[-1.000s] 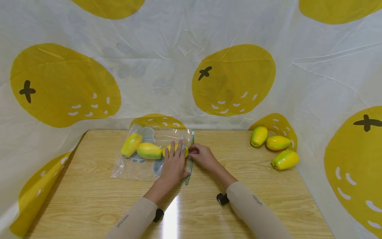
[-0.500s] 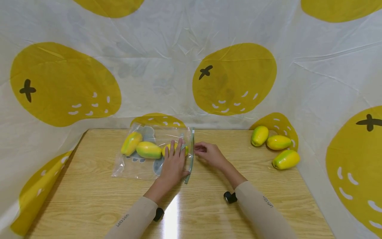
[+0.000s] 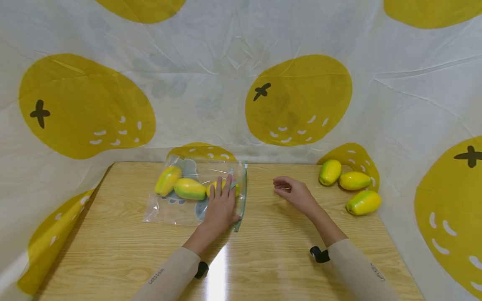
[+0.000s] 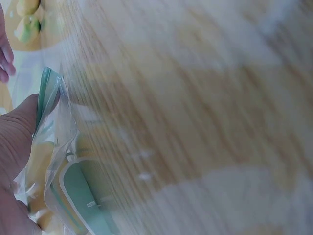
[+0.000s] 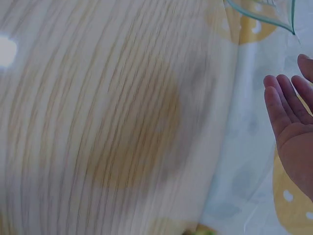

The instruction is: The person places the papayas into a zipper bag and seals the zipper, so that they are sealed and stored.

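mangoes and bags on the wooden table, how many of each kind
Yellow-green toy mangoes inside the bag: 3
Yellow-green toy mangoes loose at the table's right back corner: 3
Clear plastic zip bag with a green seal strip: 1
Total: 7 things

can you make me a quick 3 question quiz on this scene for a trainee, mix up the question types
1. True or false: the left hand lies flat on the clear bag, over one of the fruits inside it.
2. How many fruits lie loose on the table, outside the bag?
A. one
B. three
C. five
3. Fill the gap: the right hand holds ____ and hovers between the bag and the loose fruits.

Key
1. True: its straight fingers press the plastic near the bag's green zip edge.
2. B: three, at the table's far right corner.
3. Nothing: its fingers are relaxed, apart from bag and fruit.
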Demonstrator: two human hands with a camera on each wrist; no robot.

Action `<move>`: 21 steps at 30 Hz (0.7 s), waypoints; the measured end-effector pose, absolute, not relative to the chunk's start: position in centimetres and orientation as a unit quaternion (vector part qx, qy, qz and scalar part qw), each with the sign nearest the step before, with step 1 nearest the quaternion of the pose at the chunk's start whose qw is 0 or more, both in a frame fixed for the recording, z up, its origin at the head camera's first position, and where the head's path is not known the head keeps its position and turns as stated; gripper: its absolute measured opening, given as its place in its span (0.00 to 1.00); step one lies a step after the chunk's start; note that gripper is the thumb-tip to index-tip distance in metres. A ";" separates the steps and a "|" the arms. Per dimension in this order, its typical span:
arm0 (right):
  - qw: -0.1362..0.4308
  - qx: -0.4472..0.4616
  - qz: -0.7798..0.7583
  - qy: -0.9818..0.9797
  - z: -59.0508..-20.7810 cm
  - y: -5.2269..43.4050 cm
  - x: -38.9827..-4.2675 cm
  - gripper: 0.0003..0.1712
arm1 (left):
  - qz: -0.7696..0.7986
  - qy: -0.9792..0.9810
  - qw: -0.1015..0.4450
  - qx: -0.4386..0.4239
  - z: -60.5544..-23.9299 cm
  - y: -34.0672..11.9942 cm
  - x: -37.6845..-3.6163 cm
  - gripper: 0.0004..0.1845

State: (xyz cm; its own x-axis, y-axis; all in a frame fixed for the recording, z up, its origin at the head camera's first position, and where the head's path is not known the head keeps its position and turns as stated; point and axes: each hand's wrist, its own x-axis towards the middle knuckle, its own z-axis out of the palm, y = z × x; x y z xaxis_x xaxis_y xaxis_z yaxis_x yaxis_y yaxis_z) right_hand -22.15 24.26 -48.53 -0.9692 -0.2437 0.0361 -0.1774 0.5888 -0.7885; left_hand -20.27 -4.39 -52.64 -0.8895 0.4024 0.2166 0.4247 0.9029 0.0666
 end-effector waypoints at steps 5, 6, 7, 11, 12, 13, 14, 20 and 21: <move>0.017 -0.112 -0.429 0.896 -47.9 28.1 -21.1 0.25 | -0.061 -0.969 0.097 -0.217 -52.6 -4.3 -20.3 0.62; 0.009 -0.107 -0.423 0.900 -47.8 28.9 -20.9 0.25 | -0.062 -0.969 0.096 -0.217 -52.6 -4.3 -20.3 0.63; 0.000 -0.105 -0.414 0.904 -47.6 29.7 -20.7 0.26 | -0.061 -0.970 0.095 -0.216 -52.6 -4.3 -20.3 0.63; -0.045 -0.079 -0.358 0.929 -46.7 33.2 -19.5 0.27 | -0.055 -0.971 0.094 -0.214 -52.7 -4.3 -20.3 0.63; -0.057 -0.069 -0.347 0.934 -46.4 34.1 -19.2 0.28 | -0.054 -0.971 0.096 -0.213 -52.7 -4.3 -20.3 0.63; -0.063 -0.056 -0.341 0.936 -46.0 34.9 -18.8 0.28 | -0.054 -0.971 0.097 -0.213 -52.7 -4.4 -20.3 0.63; -0.070 -0.040 -0.334 0.939 -45.7 35.7 -18.5 0.29 | -0.054 -0.971 0.098 -0.213 -52.7 -4.4 -20.3 0.63; -0.083 0.041 -0.300 0.949 -45.1 40.1 -17.0 0.33 | -0.052 -0.970 0.104 -0.212 -52.7 -4.4 -20.3 0.62; -0.081 0.050 -0.296 0.951 -45.3 40.7 -16.8 0.34 | -0.052 -0.970 0.105 -0.212 -52.7 -4.4 -20.3 0.62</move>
